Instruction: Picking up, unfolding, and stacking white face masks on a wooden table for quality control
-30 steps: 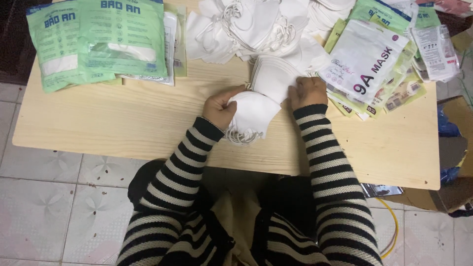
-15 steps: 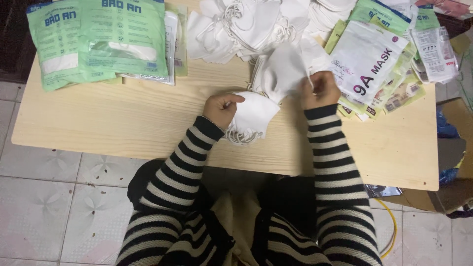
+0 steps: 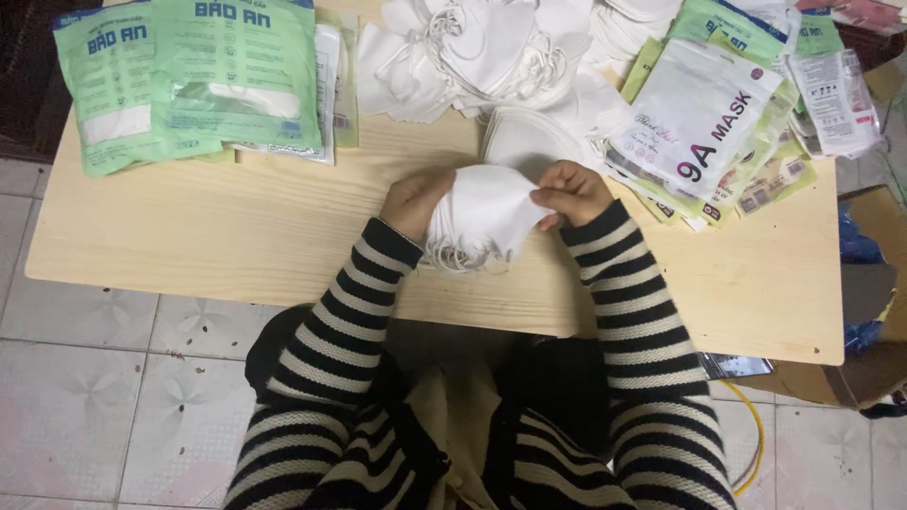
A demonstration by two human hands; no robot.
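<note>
White, soft and light, the stack of folded face masks (image 3: 487, 215) sits at the table's (image 3: 236, 236) near edge, pinched at nine o'clock by the left hand (image 3: 413, 200) and at three o'clock by the right hand (image 3: 570, 190); floppy layers likely slide, so gripping both folded edges seems safest.

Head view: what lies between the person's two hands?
A stack of white face masks, gripped by the left hand and right hand, above the wooden table.
</note>
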